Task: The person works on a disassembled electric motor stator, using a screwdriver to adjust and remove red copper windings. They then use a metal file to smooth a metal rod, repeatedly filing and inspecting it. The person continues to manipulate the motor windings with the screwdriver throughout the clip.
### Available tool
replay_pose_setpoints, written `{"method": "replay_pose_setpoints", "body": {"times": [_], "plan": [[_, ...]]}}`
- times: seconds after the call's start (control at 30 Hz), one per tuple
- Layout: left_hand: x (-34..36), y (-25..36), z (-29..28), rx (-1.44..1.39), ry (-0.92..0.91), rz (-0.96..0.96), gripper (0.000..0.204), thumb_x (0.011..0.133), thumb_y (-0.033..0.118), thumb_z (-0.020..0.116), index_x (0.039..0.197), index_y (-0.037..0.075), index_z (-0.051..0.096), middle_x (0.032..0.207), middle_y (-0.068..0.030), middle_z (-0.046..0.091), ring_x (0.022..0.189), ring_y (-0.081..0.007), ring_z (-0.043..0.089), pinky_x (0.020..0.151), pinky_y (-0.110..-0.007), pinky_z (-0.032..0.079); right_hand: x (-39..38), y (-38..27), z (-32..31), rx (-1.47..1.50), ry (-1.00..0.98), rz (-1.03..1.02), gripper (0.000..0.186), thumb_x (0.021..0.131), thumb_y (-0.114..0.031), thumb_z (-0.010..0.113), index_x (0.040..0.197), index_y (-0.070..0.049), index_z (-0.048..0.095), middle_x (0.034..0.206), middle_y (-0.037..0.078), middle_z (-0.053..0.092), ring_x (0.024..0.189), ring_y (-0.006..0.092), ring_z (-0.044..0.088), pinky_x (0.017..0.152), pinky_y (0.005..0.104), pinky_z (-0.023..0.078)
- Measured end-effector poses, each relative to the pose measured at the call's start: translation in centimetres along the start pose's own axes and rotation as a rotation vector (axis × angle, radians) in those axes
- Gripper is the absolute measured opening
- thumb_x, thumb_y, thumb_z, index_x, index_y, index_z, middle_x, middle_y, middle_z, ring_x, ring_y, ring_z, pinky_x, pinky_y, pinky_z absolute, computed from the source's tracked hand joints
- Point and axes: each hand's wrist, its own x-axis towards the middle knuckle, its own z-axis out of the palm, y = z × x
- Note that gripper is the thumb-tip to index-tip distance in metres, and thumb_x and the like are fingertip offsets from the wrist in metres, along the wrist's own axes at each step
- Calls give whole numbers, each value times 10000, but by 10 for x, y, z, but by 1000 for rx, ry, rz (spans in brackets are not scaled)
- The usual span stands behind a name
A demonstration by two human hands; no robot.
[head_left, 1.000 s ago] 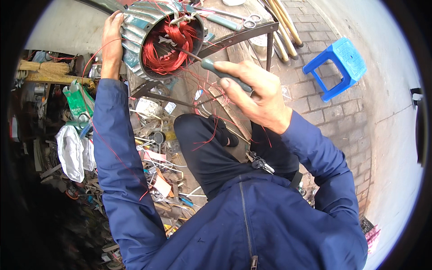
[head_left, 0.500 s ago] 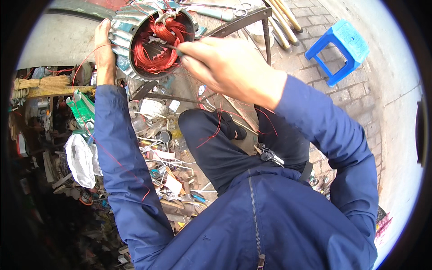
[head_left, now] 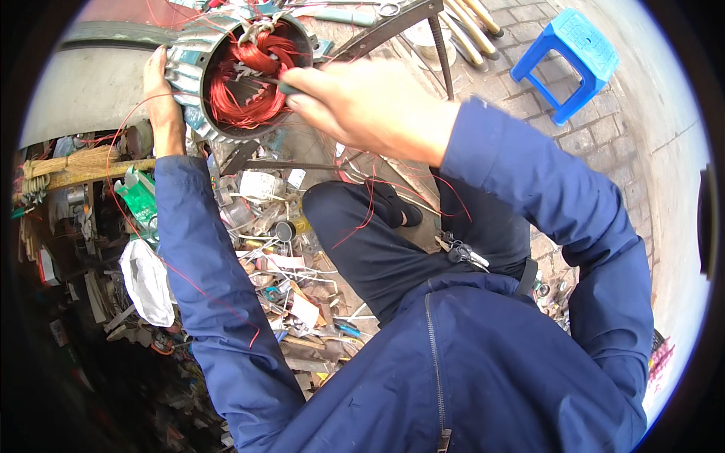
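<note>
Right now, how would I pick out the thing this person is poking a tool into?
Look to the top of the view, where the metal bench stands over the brick paving. At its near edge lies a round, ribbed grey motor housing, steadied by the left hand while the right hand pushes a thin tool inside. Unlike the surrounding clutter, its hollow is packed with red-orange wire coils.

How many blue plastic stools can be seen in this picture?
1. The blue plastic stool stands on the brick pavement at the upper right, apart from both hands. Others may be hidden outside the view or behind the person.
</note>
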Motion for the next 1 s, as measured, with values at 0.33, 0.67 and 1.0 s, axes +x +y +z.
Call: {"method": "replay_pose_setpoints", "body": {"times": [0.33, 0.67, 1.0], "plan": [[2, -10, -6, 45, -58, 118, 432, 1097, 284, 486, 1376, 1, 656, 1406, -114, 621, 1328, -223, 560, 1161, -368, 389, 3, 8, 19, 28, 101, 1, 357, 1042, -354, 585, 871, -56, 681, 679, 198, 688, 643, 395, 721, 625, 512, 586], [-2, -2, -2, -50, -26, 4, 432, 1096, 270, 494, 1394, -3, 645, 1406, -100, 636, 1321, -204, 572, 1165, -364, 403, 8, 14, 39, 47, 182, -54, 335, 1017, -366, 632, 933, -41, 639, 648, 168, 662, 600, 395, 691, 584, 515, 559], [-1, -4, -3, -4, -35, 56, 446, 1094, 283, 492, 1397, -10, 640, 1408, -113, 638, 1307, -210, 584, 1159, -363, 408, 11, -2, 35, 34, 100, 76, 343, 1032, -385, 602, 1000, -44, 626, 686, 181, 701, 602, 382, 710, 562, 497, 562]]}}
